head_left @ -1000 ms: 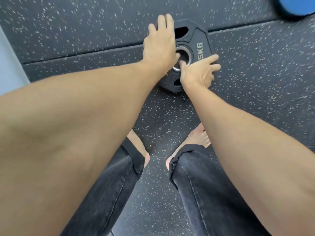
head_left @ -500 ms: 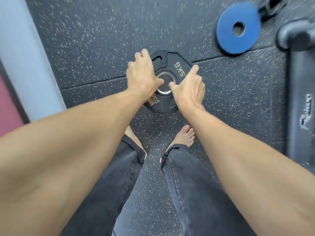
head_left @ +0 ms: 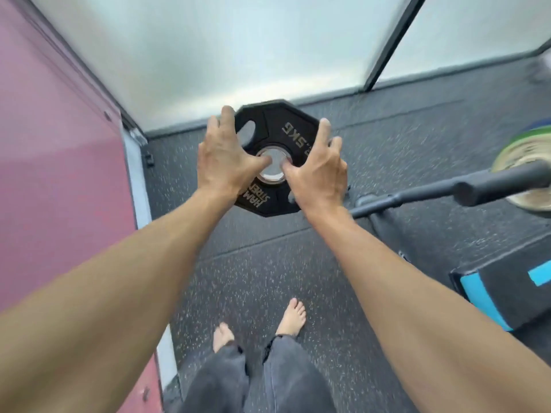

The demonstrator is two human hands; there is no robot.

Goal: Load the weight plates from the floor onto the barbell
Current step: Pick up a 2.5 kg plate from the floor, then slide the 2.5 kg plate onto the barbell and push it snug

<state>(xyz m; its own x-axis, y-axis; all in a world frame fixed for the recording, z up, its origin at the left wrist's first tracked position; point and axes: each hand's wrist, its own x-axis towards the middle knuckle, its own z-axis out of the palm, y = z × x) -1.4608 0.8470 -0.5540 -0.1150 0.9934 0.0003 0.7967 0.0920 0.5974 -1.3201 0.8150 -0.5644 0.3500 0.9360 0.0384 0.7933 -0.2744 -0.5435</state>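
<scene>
A black weight plate (head_left: 275,126) marked 5KG, with a steel centre ring, is held up in the air in front of me. My left hand (head_left: 222,158) grips its left edge and my right hand (head_left: 317,171) grips its right edge, both thumbs at the centre hole. To the right, the dark barbell (head_left: 441,190) runs level, its sleeve end pointing toward the plate and close behind my right hand. Plates (head_left: 527,165) in yellow and green sit on the bar at the far right, blurred.
A pink wall (head_left: 56,162) stands close on my left, frosted glass panels (head_left: 238,49) ahead. A black box with blue tape (head_left: 507,290) sits on the speckled rubber floor at the right. My bare feet (head_left: 259,326) are below.
The plate has come off the floor and been raised to bar height in both hands. My view has swung up, bringing the wall, glass and barbell into sight.
</scene>
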